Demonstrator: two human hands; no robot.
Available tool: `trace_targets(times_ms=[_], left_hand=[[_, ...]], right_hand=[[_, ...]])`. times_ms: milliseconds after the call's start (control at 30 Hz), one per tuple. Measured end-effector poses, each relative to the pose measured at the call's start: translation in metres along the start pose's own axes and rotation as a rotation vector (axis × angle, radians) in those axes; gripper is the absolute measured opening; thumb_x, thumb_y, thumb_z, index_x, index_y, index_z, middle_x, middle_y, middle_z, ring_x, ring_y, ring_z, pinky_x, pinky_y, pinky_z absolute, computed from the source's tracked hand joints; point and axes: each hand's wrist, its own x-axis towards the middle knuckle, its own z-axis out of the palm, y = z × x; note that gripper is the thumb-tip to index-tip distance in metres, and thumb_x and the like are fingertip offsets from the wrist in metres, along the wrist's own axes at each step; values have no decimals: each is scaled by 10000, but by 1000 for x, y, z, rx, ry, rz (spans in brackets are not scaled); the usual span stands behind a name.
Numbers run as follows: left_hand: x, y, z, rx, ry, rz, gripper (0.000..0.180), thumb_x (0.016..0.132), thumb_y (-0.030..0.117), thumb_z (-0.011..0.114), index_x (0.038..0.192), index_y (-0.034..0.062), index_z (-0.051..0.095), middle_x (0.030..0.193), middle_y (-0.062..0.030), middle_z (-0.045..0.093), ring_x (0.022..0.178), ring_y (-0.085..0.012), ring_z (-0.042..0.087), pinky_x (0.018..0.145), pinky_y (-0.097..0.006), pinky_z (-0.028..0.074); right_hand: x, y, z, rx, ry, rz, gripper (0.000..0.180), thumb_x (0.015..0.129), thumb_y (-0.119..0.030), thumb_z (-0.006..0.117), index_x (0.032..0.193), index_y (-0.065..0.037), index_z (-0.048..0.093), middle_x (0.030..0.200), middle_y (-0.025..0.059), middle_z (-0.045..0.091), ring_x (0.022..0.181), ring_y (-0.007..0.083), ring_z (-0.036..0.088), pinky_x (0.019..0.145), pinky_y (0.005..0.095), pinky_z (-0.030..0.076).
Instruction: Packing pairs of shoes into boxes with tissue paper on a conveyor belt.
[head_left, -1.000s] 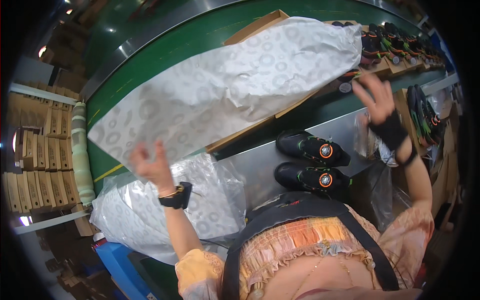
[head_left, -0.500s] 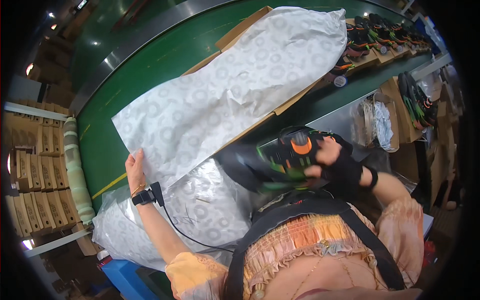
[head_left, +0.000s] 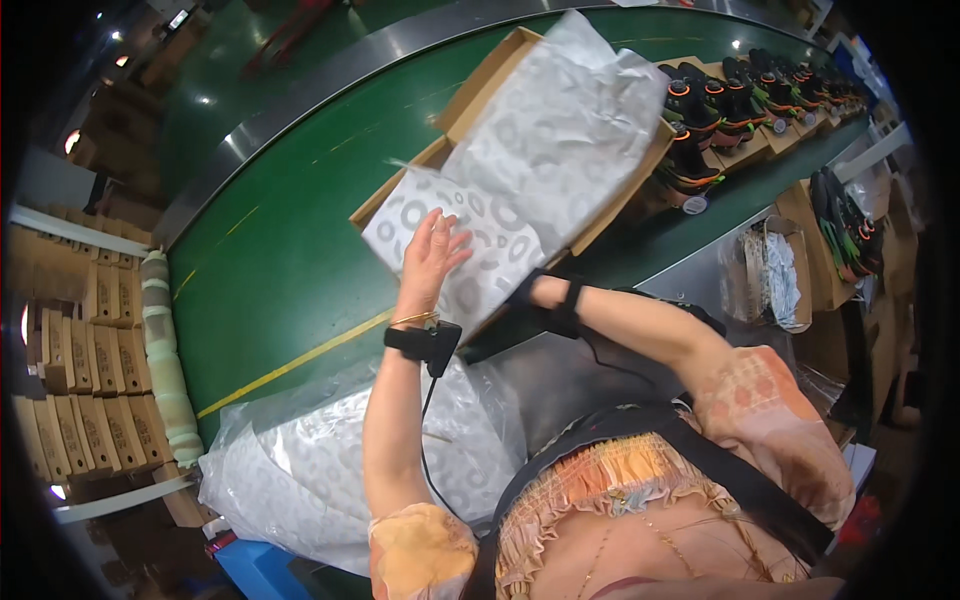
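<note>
An open brown cardboard box (head_left: 617, 195) lies slanted on the green belt. White tissue paper with grey ring prints (head_left: 560, 130) lines it, its near-left end folded inward. My left hand (head_left: 435, 255) is open, with its fingers stretched out over the folded paper. At the box's near edge is my right hand (head_left: 524, 292) in a black glove. Its fingers are hidden, so I cannot tell what they hold. Behind my right forearm a dark thing (head_left: 690, 312) shows only in part, on the metal surface.
A plastic bag of printed tissue sheets (head_left: 350, 470) lies at the near left. Black shoes with orange and green trim (head_left: 690, 150) stand in rows on boxes at the far right. Stacked cartons (head_left: 95, 370) fill the left side. A small bin (head_left: 785, 275) stands at the right.
The paper, spread over the box before, is folded into it at the near-left end. My left hand moved right and let go of its corner. My right hand moved from the shoe to the box.
</note>
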Motion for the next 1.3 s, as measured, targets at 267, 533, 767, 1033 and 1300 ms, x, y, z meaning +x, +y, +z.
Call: trace_targets(times_ms=[267,533,767,1033,1300], left_hand=[[44,-42,17,1991,-164,-197,660,609,602,596,1010,78,585,1079,-141,544,979,-257,517,883,-621,181],[-1,-41,96,1149,-327,280,521,627,419,690,915,2,571,912,-133,560,929,-323,518,786,-377,427],[-75,-87,138,1176,-371,566,1051,499,353,787,1240,-113,206,1178,-225,409,1043,-360,445,853,-397,366],[-60,-30,90,811,-492,238,884,409,271,826,1173,43,444,1118,-138,471,1060,-294,444,865,-376,362],[-75,4,66,31,-18,170,611,507,63,784,1050,-9,514,946,-41,584,885,-145,548,788,-273,444]], right_hand=[[-186,-53,-168,-496,392,362,257,656,-140,644,836,-13,511,799,130,512,735,296,524,643,358,444],[-281,-26,-154,-803,280,565,760,475,-193,748,1168,-108,448,1055,107,473,919,282,494,785,381,362],[-190,-40,-146,-692,209,9,245,596,-279,676,673,-88,544,665,59,541,615,233,546,577,347,409],[-110,-120,-193,-388,-115,-448,268,618,-228,716,671,-71,505,705,48,563,609,202,532,567,298,407],[-64,-94,-221,207,42,288,228,742,-188,643,871,-14,572,888,94,598,727,108,539,663,236,429]])
